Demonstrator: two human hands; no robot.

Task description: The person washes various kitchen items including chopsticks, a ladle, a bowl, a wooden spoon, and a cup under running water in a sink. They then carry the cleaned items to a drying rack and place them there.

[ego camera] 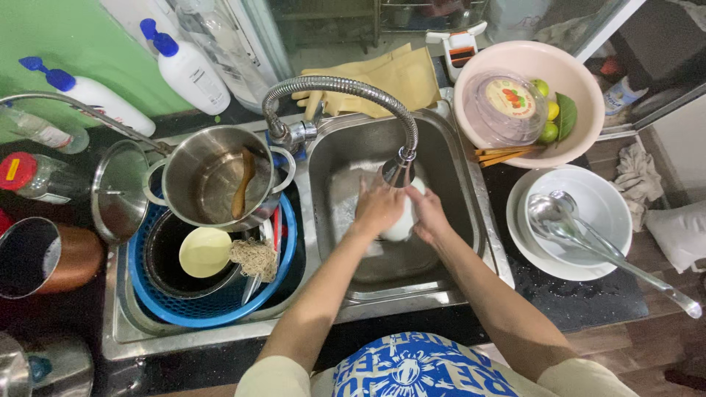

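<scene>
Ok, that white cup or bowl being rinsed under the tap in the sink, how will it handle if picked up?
The white rounded cup-like vessel is probably slippery: it sits under the flexible metal tap. It looks glazed and stiff, likely breakable against the steel sink. Both the left hand and right hand grip it.

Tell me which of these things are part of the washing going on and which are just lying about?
In use: left hand, right hand, white cup, faucet, sink.

Lying about: steel pot, wooden spoon, blue basket, yellow gloves, ladles, white bowls, pink bowl.
</scene>
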